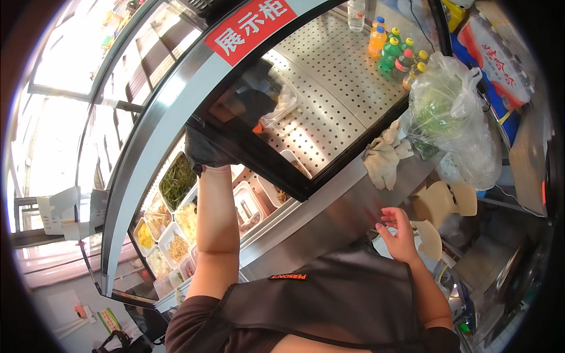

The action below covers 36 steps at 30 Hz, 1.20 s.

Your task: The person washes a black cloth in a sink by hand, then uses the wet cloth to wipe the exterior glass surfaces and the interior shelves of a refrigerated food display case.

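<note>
My left hand (208, 148), in a black glove, is inside the glass display case (260, 247), against the black frame of its sliding door (276, 170). Its fingers are largely hidden, so its hold is unclear. Below it lie white containers of dark green shredded food (178, 181), pale yellow pieces (186, 220) and thin beige strips (177, 248). My bare right hand (398, 234) hangs in front of the case's metal edge, empty, with its fingers loosely bent and apart. Behind the door glass, a clear container (282, 103) rests on the perforated metal shelf (326, 119).
A crumpled beige cloth (383, 161) lies on the case's edge, beside a plastic bag of greens (441, 106). Several drink bottles (389, 55) stand on the shelf. At the right are beige rounded pieces (430, 203) and a red-and-white package (494, 61).
</note>
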Tool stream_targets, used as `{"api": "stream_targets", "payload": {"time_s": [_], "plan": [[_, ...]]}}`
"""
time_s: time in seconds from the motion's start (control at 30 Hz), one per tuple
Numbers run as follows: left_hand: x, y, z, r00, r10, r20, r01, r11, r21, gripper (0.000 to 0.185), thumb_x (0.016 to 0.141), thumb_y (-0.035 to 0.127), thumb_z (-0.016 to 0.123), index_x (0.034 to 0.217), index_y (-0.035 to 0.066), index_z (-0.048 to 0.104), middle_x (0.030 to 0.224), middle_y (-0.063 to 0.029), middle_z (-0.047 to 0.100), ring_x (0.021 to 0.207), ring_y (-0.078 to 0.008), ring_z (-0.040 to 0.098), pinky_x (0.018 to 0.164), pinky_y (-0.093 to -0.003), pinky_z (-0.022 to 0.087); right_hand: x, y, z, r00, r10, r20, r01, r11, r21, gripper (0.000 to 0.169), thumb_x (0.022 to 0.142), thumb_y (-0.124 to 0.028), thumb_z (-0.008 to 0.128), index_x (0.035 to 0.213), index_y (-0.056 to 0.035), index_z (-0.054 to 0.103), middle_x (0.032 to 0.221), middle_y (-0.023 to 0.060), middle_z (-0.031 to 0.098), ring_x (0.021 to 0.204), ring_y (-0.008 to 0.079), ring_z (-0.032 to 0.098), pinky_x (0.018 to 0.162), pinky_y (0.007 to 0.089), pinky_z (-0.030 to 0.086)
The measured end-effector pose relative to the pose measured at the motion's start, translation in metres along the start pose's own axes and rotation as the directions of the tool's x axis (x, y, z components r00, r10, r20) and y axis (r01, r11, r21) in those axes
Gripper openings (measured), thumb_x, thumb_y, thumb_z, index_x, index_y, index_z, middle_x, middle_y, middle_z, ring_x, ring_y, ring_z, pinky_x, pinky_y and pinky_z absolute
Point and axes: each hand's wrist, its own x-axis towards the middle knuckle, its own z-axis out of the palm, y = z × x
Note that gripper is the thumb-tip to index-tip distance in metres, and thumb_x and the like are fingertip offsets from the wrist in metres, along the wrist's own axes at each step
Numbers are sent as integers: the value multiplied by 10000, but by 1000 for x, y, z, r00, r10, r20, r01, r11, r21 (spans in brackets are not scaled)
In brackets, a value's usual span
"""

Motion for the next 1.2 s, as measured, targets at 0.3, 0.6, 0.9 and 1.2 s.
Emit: {"api": "stream_targets", "payload": {"time_s": [0.3,0.6,0.9,1.2], "plan": [[-96,-22,57,815,-450,366,502,863,-56,361,912,203,560,1195,-21,548,1022,-89,642,926,-179,590,831,-304,465,15,-2,10,996,92,-5,-92,994,63,269,850,-38,621,1100,-13,526,1071,73,541,989,160,558,847,292,465],[-24,25,25,840,-106,532,86,994,63,370,937,179,526,1221,-58,535,1066,-124,636,987,-188,585,867,-316,465,19,-17,22,998,20,-53,-13,991,130,217,833,-41,637,1034,-13,561,1019,84,550,933,183,575,816,292,472],[-93,-23,32,891,-343,298,340,938,64,384,937,195,519,1232,-50,523,1086,-131,626,1003,-206,578,880,-333,458,2,8,18,989,86,-123,-66,985,159,193,833,-39,634,1011,-12,564,988,81,560,913,175,578,796,283,477],[-21,1,20,871,-33,491,-167,918,359,397,936,211,511,1243,-42,512,1106,-137,615,1018,-223,571,892,-350,451,12,-3,21,991,10,-132,7,992,126,162,836,-38,634,982,-6,572,959,74,569,888,163,581,795,273,476]]}}
